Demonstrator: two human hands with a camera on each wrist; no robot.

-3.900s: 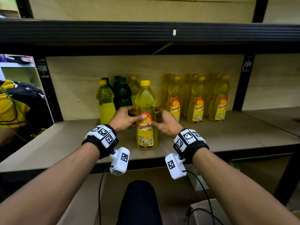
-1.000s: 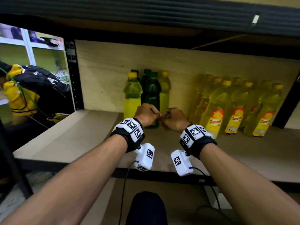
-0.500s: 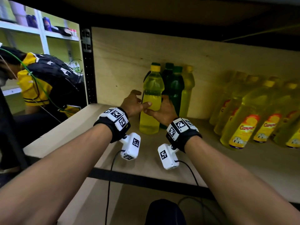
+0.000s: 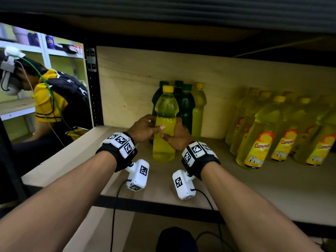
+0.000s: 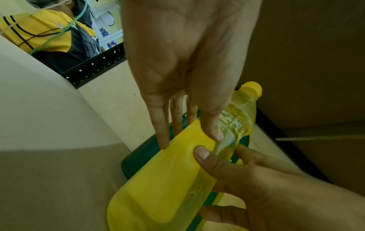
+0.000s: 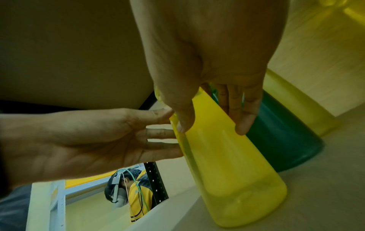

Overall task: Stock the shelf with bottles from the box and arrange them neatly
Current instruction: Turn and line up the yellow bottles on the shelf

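Both hands hold one unlabelled yellow bottle (image 4: 165,124) standing upright on the shelf (image 4: 254,188): the left hand (image 4: 145,129) curls round its left side, the right hand (image 4: 177,136) round its right. Directly behind the hands stand dark green bottles (image 4: 185,104). Bare board stretches left of the hands to the shelf's edge; labelled yellow bottles (image 4: 258,135) crowd the right.

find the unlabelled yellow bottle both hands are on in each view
Head: yellow bottle centre, upright on the shelf.
Left wrist: lower centre, slanting to upper right.
Right wrist: centre-right, base at the bottom.
Shared landmark: dark green bottle right behind it.
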